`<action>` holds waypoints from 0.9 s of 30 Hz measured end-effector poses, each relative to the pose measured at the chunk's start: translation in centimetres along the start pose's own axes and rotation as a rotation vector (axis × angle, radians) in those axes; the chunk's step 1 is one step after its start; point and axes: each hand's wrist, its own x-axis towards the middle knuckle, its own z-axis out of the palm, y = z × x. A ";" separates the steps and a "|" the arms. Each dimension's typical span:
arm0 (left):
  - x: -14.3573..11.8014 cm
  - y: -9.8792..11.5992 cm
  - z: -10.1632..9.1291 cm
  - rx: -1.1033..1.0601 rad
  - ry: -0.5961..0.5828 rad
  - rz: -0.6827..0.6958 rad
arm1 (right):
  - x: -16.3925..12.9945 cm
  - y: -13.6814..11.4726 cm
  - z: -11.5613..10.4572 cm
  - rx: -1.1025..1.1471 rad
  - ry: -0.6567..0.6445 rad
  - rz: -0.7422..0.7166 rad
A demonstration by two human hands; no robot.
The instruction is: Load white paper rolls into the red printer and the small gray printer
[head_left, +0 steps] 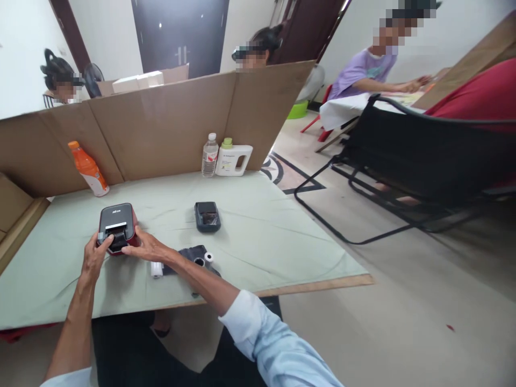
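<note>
A small black and red label printer (115,221) sits on the pale green tabletop (258,236). My left hand (94,258) grips its near left side, thumb by the front slot. My right hand (147,248) presses against its right side, fingers on the front edge. A white paper roll (156,269) lies just below my right wrist. A dark pouch (189,257) with a small white spool (208,257) on it lies under my right forearm. A second dark device (207,216) rests further right, apart from both hands.
A cardboard screen (161,126) walls the table's far side. Against it stand an orange drink bottle (88,169), a clear water bottle (209,156) and a white jug (233,158). A black folding chair (403,156) stands on the floor at right. Other people sit beyond.
</note>
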 end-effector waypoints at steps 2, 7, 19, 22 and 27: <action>-0.3 1.3 1.4 -0.024 -0.033 0.050 | -1.3 -0.8 -1.4 -0.012 0.027 0.002; -1.2 4.3 6.7 -0.062 -0.179 0.112 | -4.7 -2.2 -6.4 -0.052 0.079 -0.023; -2.5 3.4 12.1 -0.095 -0.399 0.084 | -7.9 1.4 -10.9 -0.071 0.153 0.013; -2.4 2.9 11.8 -0.072 -0.432 0.075 | -7.9 1.8 -10.8 -0.069 0.152 0.024; -2.0 2.3 11.0 -0.106 -0.540 0.104 | -8.3 2.0 -10.7 -0.070 0.156 0.045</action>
